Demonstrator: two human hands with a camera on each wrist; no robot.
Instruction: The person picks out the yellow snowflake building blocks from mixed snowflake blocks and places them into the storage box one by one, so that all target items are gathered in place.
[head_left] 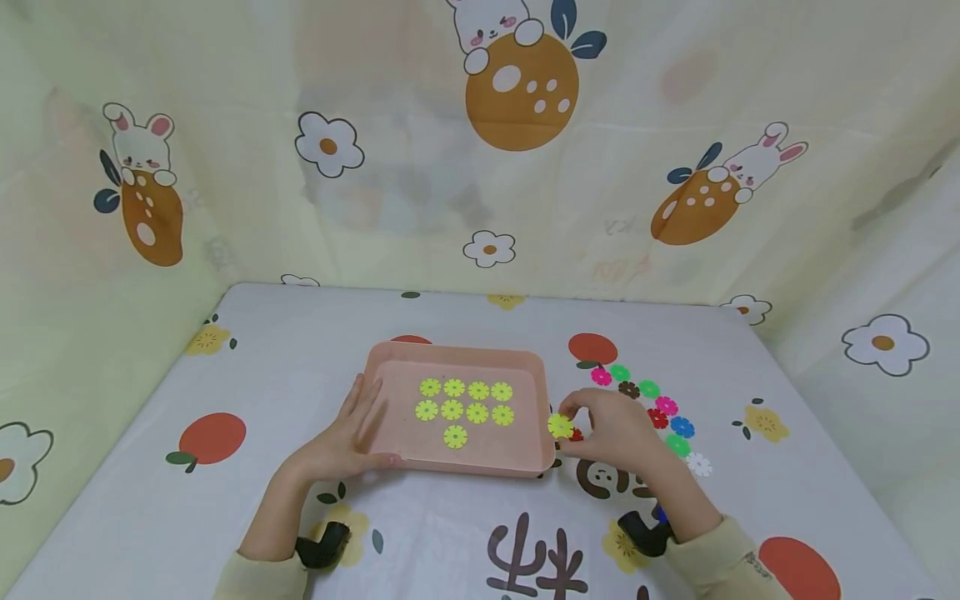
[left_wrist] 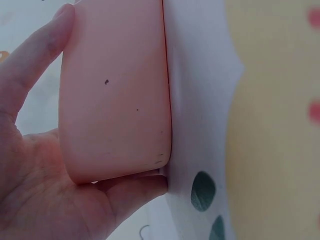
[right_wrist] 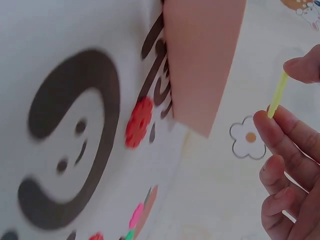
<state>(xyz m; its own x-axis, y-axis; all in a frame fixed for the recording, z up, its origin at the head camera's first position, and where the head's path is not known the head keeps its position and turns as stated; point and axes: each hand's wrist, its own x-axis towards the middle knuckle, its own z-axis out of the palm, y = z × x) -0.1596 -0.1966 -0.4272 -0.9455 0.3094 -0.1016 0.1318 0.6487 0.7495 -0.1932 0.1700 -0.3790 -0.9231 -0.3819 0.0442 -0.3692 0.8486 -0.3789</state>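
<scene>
A shallow pink tray (head_left: 480,457) lies on the table, with several yellow notched plastic snowflake discs (head_left: 452,409) in rows inside it. My left hand (head_left: 341,446) holds the tray's near left corner, thumb on the front rim and fingers along the left side; the left wrist view shows the tray's wall (left_wrist: 115,100) between thumb and fingers. Just off the tray's right edge, my right hand (head_left: 618,429) pinches another yellow snowflake disc (head_left: 559,426). The right wrist view shows that disc (right_wrist: 277,95) edge-on between thumb and index finger.
Right of the tray lie several loose discs in pink, green, brown, red, blue and white, among them a blue one (head_left: 682,427). A red disc (right_wrist: 139,123) lies by the tray's right side. Printed curtain (head_left: 405,200) closes off the back and sides.
</scene>
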